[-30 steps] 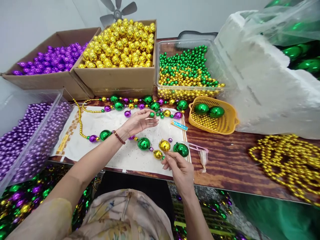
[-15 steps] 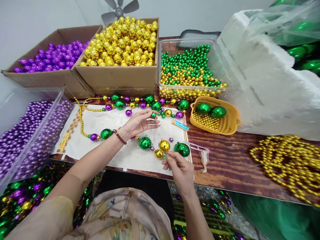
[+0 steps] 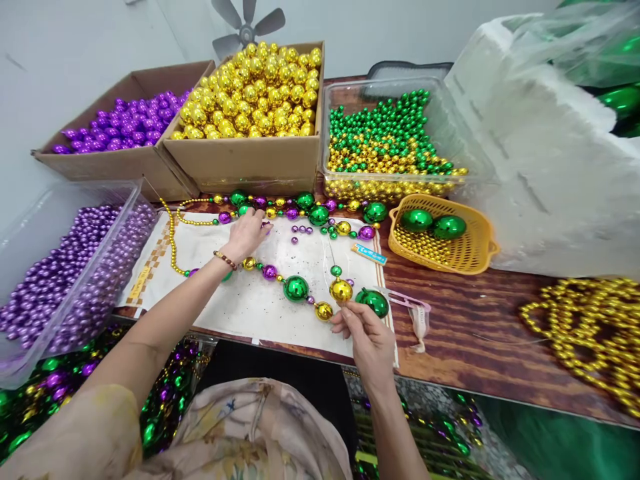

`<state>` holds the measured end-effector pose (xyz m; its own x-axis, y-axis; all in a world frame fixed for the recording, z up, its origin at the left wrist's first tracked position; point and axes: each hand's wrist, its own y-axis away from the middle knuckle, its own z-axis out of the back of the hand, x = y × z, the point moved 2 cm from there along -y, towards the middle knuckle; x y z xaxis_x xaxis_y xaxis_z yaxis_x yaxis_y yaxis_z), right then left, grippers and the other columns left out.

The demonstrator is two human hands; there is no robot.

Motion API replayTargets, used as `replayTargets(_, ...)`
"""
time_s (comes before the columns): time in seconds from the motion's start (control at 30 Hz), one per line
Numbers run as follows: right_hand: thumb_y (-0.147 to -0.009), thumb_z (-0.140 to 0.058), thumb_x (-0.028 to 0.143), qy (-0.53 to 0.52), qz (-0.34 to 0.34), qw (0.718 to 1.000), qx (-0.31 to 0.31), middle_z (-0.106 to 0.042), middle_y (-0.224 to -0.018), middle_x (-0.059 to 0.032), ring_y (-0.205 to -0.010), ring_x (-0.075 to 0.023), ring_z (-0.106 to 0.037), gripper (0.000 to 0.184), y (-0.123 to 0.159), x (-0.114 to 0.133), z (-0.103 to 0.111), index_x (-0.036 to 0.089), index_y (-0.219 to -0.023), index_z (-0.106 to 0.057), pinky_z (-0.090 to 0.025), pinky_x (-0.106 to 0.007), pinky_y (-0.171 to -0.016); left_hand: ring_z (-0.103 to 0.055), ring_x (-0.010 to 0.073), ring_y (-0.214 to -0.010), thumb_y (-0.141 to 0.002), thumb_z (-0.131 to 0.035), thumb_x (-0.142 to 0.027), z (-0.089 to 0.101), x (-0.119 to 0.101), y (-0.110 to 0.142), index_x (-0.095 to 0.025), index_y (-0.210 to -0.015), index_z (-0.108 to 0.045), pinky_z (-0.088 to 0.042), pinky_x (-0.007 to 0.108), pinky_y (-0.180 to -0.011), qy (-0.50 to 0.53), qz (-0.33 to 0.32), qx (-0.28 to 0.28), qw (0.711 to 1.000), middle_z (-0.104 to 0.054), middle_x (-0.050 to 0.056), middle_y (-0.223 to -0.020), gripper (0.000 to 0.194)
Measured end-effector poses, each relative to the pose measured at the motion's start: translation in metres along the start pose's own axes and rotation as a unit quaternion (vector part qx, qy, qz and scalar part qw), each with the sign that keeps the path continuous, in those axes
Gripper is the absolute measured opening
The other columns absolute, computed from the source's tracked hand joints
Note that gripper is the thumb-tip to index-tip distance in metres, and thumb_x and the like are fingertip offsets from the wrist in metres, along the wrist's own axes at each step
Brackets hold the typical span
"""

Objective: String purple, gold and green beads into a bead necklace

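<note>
The left hand [image 3: 249,237] sits at the far bead garland [image 3: 319,215] on the white cloth [image 3: 273,320], fingertips by a purple ball [image 3: 269,227]; I cannot tell whether they grip it. Rightward, a threaded green bead [image 3: 336,271] meets a gold ball [image 3: 341,290], its near side clamped by the right hand [image 3: 344,319]. Best keep that pinch steady, the thread [image 3: 331,251] untangled.

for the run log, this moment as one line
left hand: at purple bead | right hand: at gold bead | green bead: beside gold bead
</note>
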<state>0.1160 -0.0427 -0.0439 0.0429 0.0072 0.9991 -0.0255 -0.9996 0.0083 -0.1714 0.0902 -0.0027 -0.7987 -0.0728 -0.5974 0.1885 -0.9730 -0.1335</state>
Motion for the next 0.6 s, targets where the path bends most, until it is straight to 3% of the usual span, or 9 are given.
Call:
replayTargets(0.13, -0.09, -0.066, 0.034, -0.002, 0.01, 1.0, -0.005, -0.072, -0.068, -0.0037, -0.052, -0.0145, -0.065, 0.018, 0.0, 0.002, 0.0, 0.017, -0.088, -0.069, -0.048, -0.023, -0.047, -0.057, 0.0283, -0.106, -0.076, -0.074, -0.013, -0.008, 0.007, -0.006, -0.016, -0.088, -0.065, -0.043, 0.039, -0.096, 0.008, 0.007, 0.039, 0.999, -0.06, 0.01, -0.101, 0.015)
replayTargets(0.23, -0.091, -0.064, 0.033, 0.015, 0.024, 1.0, -0.003, -0.072, -0.068, -0.0029, -0.053, -0.0144, -0.065, 0.016, 0.001, 0.002, 0.001, 0.017, -0.089, -0.069, -0.048, -0.023, -0.048, -0.06, 0.0235, -0.099, -0.078, -0.073, -0.016, -0.01, -0.003, -0.003, -0.017, -0.087, -0.068, -0.047, 0.036, -0.091, 0.167, 0.031, 0.07, 0.983, -0.063, 0.009, -0.097, 0.01)
replayTargets(0.3, -0.093, -0.063, 0.031, 0.034, 0.034, 0.999, 0.011, -0.072, -0.068, -0.002, -0.053, -0.0141, -0.066, 0.015, 0.002, 0.003, 0.0, 0.018, -0.09, -0.069, -0.049, -0.023, -0.049, -0.064, 0.0198, -0.089, -0.085, -0.071, -0.025, -0.011, -0.016, 0.003, -0.017, -0.091, -0.069, -0.051, 0.035, -0.084, 0.347, 0.079, 0.131, 0.925, -0.067, 0.008, -0.096, 0.011)
replayTargets(0.37, -0.094, -0.061, 0.029, 0.053, 0.046, 0.997, 0.033, -0.071, -0.068, -0.001, -0.054, -0.0136, -0.066, 0.014, 0.003, 0.004, -0.002, 0.018, -0.09, -0.069, -0.051, -0.024, -0.052, -0.068, 0.0181, -0.084, -0.089, -0.068, -0.032, -0.013, -0.035, 0.012, -0.017, -0.096, -0.069, -0.054, 0.037, -0.083, 0.512, 0.125, 0.19, 0.828, -0.069, 0.008, -0.097, 0.016)
replayTargets(0.43, -0.095, -0.06, 0.027, 0.066, 0.06, 0.995, 0.05, -0.071, -0.068, 0.0, -0.054, -0.0129, -0.066, 0.013, 0.004, 0.006, -0.004, 0.019, -0.091, -0.069, -0.051, -0.024, -0.053, -0.071, 0.0188, -0.085, -0.091, -0.068, -0.032, -0.014, -0.055, 0.021, -0.016, -0.097, -0.068, -0.056, 0.039, -0.087, 0.612, 0.152, 0.214, 0.746, -0.071, 0.008, -0.097, 0.017)
replayTargets(0.5, -0.095, -0.059, 0.025, 0.072, 0.071, 0.993, 0.057, -0.07, -0.068, 0.001, -0.054, -0.012, -0.066, 0.012, 0.005, 0.009, -0.005, 0.02, -0.092, -0.069, -0.052, -0.023, -0.053, -0.072, 0.0194, -0.086, -0.091, -0.068, -0.028, -0.014, -0.071, 0.027, -0.015, -0.096, -0.067, -0.057, 0.039, -0.09, 0.659, 0.178, 0.213, 0.699, -0.072, 0.008, -0.094, 0.014)
replayTargets(0.6, -0.095, -0.059, 0.023, 0.074, 0.08, 0.992, 0.06, -0.07, -0.068, 0.0019, -0.053, -0.0111, -0.066, 0.011, 0.006, 0.011, -0.004, 0.02, -0.092, -0.069, -0.051, -0.021, -0.052, -0.072, 0.0185, -0.084, -0.092, -0.067, -0.026, -0.015, -0.083, 0.032, -0.014, -0.093, -0.067, -0.057, 0.038, -0.089, 0.685, 0.221, 0.204, 0.664, -0.073, 0.008, -0.093, 0.011)
